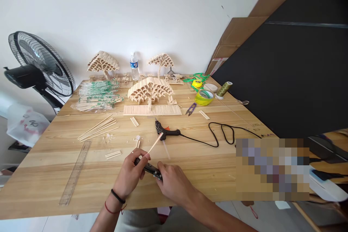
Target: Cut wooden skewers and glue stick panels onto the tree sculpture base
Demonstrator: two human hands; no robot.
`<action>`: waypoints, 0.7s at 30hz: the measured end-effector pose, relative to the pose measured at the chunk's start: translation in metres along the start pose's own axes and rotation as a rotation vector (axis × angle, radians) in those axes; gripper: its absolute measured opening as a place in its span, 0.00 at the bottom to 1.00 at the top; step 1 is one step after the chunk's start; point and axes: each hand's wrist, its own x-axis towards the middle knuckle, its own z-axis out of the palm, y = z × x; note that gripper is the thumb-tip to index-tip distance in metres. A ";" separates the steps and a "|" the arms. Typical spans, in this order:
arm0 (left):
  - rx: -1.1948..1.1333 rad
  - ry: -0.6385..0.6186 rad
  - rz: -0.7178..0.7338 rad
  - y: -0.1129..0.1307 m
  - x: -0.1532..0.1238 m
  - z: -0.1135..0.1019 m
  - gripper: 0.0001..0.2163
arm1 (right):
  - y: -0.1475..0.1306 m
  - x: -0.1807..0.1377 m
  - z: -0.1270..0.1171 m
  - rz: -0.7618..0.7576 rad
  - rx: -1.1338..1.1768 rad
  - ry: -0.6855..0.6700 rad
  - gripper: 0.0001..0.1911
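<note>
My left hand [130, 175] is closed in a pinch on a thin wooden stick [155, 143] that points up and to the right. My right hand [174, 181] is wrapped round a black cutting tool [148, 168] whose tip meets the stick's lower end near my left fingers. Both hands hover over the front middle of the wooden table [54, 166]. Just beyond them lies a black glue gun [165, 130] with its cord [223, 134] trailing right.
A stick-built tree model [150, 92] stands on a stick base mid-table, two smaller ones behind with a water bottle [134, 66]. Loose sticks [98, 128], packed sticks [98, 96], a ruler [76, 172], purple snips [191, 108], tape rolls [203, 97], thread spool [224, 88]. Fan [38, 67] at left.
</note>
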 end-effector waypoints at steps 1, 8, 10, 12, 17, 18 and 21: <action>0.004 0.006 0.000 0.000 0.000 -0.004 0.19 | -0.001 0.000 0.001 -0.002 -0.012 0.001 0.11; 0.338 0.216 0.174 -0.016 0.009 -0.058 0.19 | 0.004 -0.003 -0.003 -0.090 -0.027 -0.016 0.12; 0.489 0.259 0.225 -0.026 0.012 -0.073 0.18 | 0.009 -0.004 -0.003 -0.083 0.023 0.003 0.11; 0.590 0.258 0.273 -0.036 0.014 -0.081 0.17 | 0.015 -0.005 -0.001 -0.073 0.082 0.053 0.08; 0.730 0.363 0.455 -0.040 0.012 -0.073 0.12 | 0.020 -0.004 -0.005 -0.096 0.370 0.254 0.07; 0.738 0.363 0.484 -0.037 0.008 -0.065 0.11 | 0.018 -0.004 -0.007 -0.098 0.461 0.279 0.10; 0.728 0.186 0.533 -0.024 -0.006 -0.030 0.10 | 0.009 0.000 -0.010 -0.075 0.778 0.319 0.14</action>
